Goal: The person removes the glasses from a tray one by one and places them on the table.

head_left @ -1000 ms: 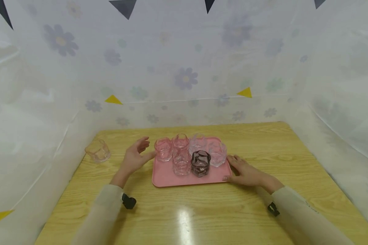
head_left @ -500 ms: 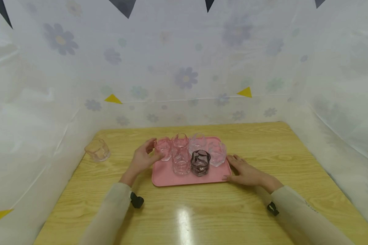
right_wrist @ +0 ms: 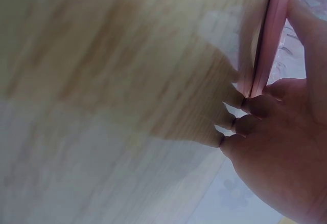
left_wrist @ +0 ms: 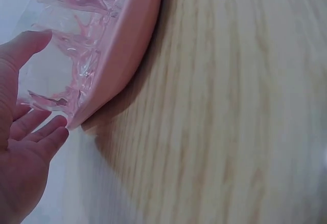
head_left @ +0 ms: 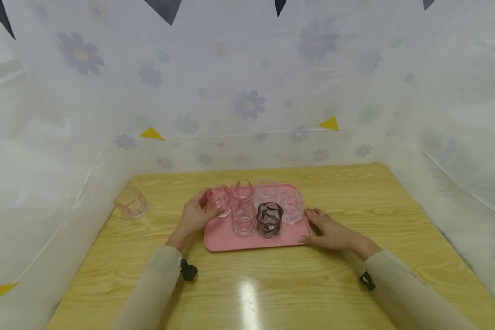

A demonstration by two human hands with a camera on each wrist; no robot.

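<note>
On the table lies a pink tray (head_left: 224, 240) with several faceted tumblers standing on it. My left hand (head_left: 195, 215) is at the tray's left side, thumb across the front of the leftmost pink-tinted tumbler (head_left: 220, 197) and fingers round its left side; the left wrist view shows thumb and fingers on either side of it. Beside it stand another pink tumbler (head_left: 243, 222) and a dark smoky tumbler (head_left: 270, 220). Clear tumblers (head_left: 293, 206) fill the right part. My right hand (head_left: 330, 233) rests at the tray's right edge, thumb over the rim, fingers fairly straight along the outside.
A pale amber tumbler (head_left: 132, 202) stands alone at the table's far left edge. White flower-patterned sheeting (head_left: 249, 82) encloses the back and both sides of the wooden table (head_left: 313, 284).
My left hand has moved right from beside the tray to the leftmost tumbler and closed round it. My right hand has stayed at the tray's edge.
</note>
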